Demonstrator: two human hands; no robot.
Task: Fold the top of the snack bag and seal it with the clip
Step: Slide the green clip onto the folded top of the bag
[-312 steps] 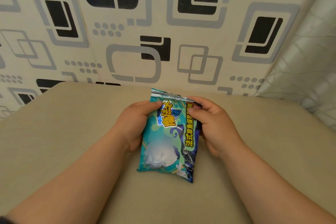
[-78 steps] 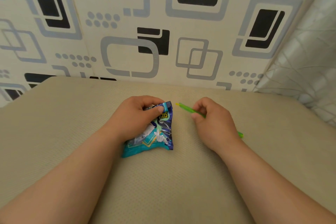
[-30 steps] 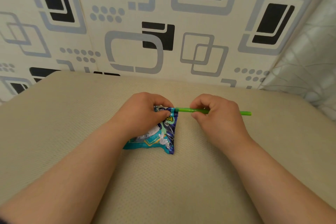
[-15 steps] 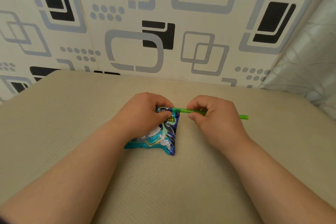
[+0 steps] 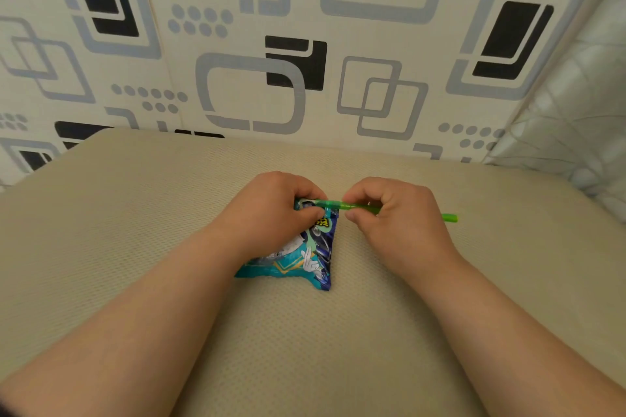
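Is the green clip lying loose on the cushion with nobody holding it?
No, the right hand pinches the green clip and holds its end at the folded top of the snack bag.

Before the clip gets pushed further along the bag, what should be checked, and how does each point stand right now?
1. Top of the bag folded over: ok, bag looks much shortened.
2. Left hand pinning the fold: ok, fingers press on the folded edge.
3. Right hand gripping the clip: ok, pinched between thumb and fingers.
4. Clip lined up along the fold: ok, its left end lies on the bag's top edge.
5. Fold caught between the clip's two arms: cannot tell, fingers hide it.
6. Clip spanning the full width: not ok, most of it sticks out to the right.
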